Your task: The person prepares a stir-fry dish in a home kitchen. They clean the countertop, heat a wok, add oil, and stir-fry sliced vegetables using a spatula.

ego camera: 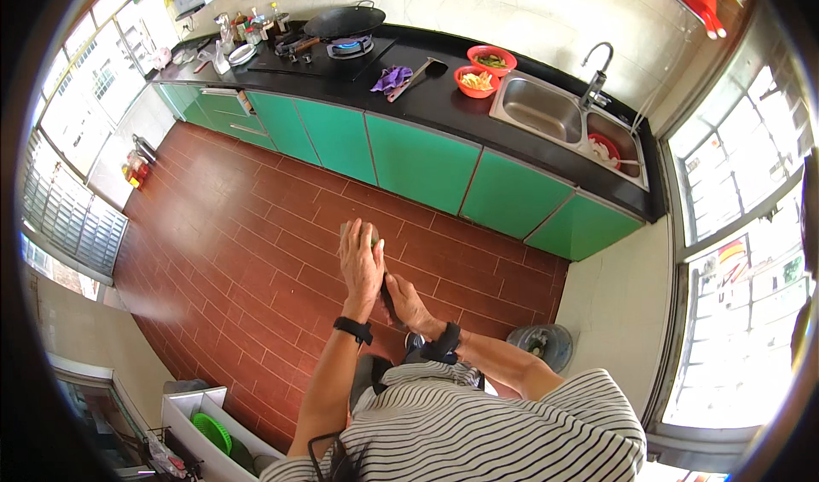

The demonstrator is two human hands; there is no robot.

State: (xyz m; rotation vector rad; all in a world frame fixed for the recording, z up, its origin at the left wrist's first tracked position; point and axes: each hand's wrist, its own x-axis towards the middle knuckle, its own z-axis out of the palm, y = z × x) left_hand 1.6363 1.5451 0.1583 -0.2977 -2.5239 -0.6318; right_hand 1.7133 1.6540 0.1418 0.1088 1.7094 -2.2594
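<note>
In the head view my right hand [407,301] is closed around the dark handle of what looks like a kitchen cleaver [386,285]. My left hand [360,261] lies along the grey blade with its fingers together, the thumb at the right side. Most of the blade is hidden beneath that palm. A small greenish patch shows beside the thumb; what it is cannot be made out. Both hands are in front of my body, above the floor and away from the counter. A black band circles each wrist.
On the black counter [441,108], a wok [349,22] sits over a lit burner [350,47]. Red bowls of cut food [477,81], a purple cloth [391,79] and a spatula [416,80] lie left of the sink [540,108]. A bin [556,349] stands right.
</note>
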